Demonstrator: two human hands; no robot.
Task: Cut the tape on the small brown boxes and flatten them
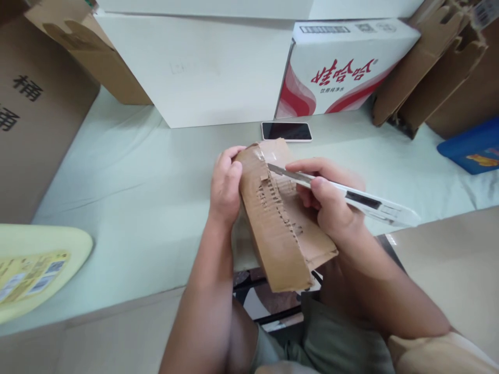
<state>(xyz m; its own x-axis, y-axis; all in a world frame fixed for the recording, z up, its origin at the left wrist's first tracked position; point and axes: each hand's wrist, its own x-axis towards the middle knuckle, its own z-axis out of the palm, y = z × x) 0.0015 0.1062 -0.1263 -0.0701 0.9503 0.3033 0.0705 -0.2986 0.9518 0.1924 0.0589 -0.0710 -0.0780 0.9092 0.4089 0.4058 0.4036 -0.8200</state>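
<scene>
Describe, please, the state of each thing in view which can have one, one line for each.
Small cardboard box: held tilted, torn along a ridge.
Utility knife: blade out, tip at or near the ridge.
Left hand: gripping the box's side.
Right hand: gripping the knife.
Phone: lying flat, screen dark.
Red-lettered white box: upright, looks closed.

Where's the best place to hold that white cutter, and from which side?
Probably by its white handle, coming from the picture's right: that long, slim end points away from the cardboard box, while the bare metal blade reaches toward the box. The right hand holds it nearer the blade.
</scene>
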